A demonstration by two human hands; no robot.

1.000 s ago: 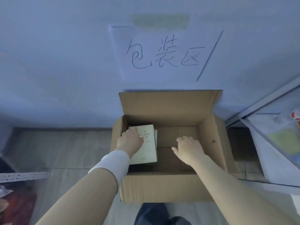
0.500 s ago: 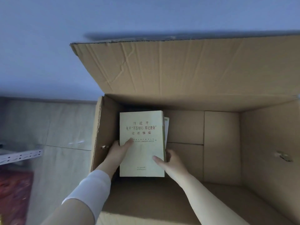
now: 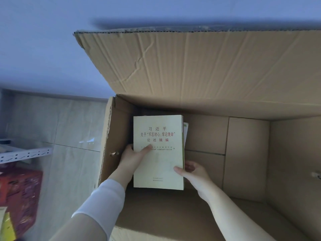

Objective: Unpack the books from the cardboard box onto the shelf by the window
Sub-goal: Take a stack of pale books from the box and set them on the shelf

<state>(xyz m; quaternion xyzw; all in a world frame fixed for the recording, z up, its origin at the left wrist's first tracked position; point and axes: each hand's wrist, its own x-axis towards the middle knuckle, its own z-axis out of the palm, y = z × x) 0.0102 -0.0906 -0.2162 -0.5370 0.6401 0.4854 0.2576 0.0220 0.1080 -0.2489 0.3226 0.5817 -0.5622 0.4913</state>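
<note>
Single head-worn view, wide-angle. Faces forward and steeply down into the open cardboard box (image 3: pixel 246 153) from its near side. Close in: the box fills most of the frame. Floor (image 3: pixel 73 122) shows left of the box, wall (image 3: pixel 43 49) behind it.

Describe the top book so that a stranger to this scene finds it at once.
Look into the open cardboard box, left side. The left hand and right hand grip a book there. It alone shows a cream cover with red title lines; the book beneath shows only its edge.
</note>
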